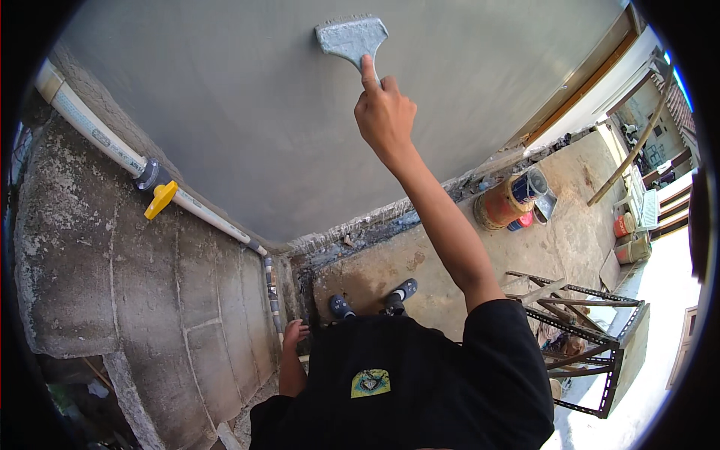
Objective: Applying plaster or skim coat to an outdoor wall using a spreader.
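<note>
Grey, smooth plaster covers the wall (247,127) that fills the view from 10 to 2 o'clock. At 12 o'clock, near the upper edge, a wide brush (351,37) coated in pale blue-grey lies against that surface, its bristled edge pointing up toward 12. The person's right hand (386,112), just below it, is closed around the handle, with the index finger stretched along the neck of the brush. The bare right forearm runs down toward 4 o'clock into a black shirt (397,375).

The left hand (295,334) hangs at 7 o'clock, fingers loosely bent and parted, near a white pipe (97,124); whether it touches the pipe cannot be told. The pipe comes in at 10 o'clock and carries a yellow valve handle (160,199) at 9. Below it, toward 8, spreads a rough block surface (150,285) with mortar lines.

At 6 o'clock two dark shoes (341,306) stand on a stained concrete floor (450,259). At 3 o'clock a large stained bucket (495,208) stands with a dark blue pail (529,184) at its top and a red container (520,222) just beside it. A wooden pole (637,142) leans at 2 o'clock, and a slotted metal frame (606,379) stands at 4.
</note>
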Motion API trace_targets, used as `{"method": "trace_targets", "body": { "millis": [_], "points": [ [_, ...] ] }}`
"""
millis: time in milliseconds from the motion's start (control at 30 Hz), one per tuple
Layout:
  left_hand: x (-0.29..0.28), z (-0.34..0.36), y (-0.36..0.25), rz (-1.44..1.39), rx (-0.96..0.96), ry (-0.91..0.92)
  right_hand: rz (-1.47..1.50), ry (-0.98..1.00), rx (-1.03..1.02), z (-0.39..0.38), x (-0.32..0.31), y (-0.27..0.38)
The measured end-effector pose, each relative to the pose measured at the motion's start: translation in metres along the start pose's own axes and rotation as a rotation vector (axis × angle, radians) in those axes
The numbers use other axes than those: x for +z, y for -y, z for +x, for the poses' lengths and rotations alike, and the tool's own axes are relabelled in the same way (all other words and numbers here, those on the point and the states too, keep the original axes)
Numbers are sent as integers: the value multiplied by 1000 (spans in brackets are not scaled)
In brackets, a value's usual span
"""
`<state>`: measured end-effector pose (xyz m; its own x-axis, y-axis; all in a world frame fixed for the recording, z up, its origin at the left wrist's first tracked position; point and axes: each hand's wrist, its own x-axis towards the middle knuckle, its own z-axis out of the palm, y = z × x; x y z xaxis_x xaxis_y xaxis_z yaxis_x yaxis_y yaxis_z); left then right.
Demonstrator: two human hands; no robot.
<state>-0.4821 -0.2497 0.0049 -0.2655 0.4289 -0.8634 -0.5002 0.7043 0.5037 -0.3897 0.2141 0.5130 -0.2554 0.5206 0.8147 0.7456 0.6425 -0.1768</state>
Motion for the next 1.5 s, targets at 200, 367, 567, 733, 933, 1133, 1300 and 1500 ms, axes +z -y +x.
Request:
{"method": "trace_targets", "body": {
  "millis": [200, 367, 567, 733, 933, 1133, 1300, 1500],
  "points": [
    [13, -11, 9, -66, -60, -58, -60, 418, 93, -128, 48, -26],
    [3, -13, 44, 365, 49, 94, 69, 677, 194, -106, 37, -20],
    [3, -19, 44, 363, 115, 33, 192, 504, 128, 1, -50, 32],
    [8, -16, 14, 3, -165, -41, 102, 150, 12, 20, -50, 56],
    [4, -9, 10, -45, -118, -72, -82, 385, -35, -64, 19, 46],
    [-1, -18, 20, 7, -137, -42, 77, 799, 145, -111, 34, 25],
    [0, -20, 24, 8, -147, -47, 155, 726, 111, -53, 11, 36],
    [4, -28, 21, -38, -137, -40, 176, 412, 69, 3, -49, 73]
  ]
}}
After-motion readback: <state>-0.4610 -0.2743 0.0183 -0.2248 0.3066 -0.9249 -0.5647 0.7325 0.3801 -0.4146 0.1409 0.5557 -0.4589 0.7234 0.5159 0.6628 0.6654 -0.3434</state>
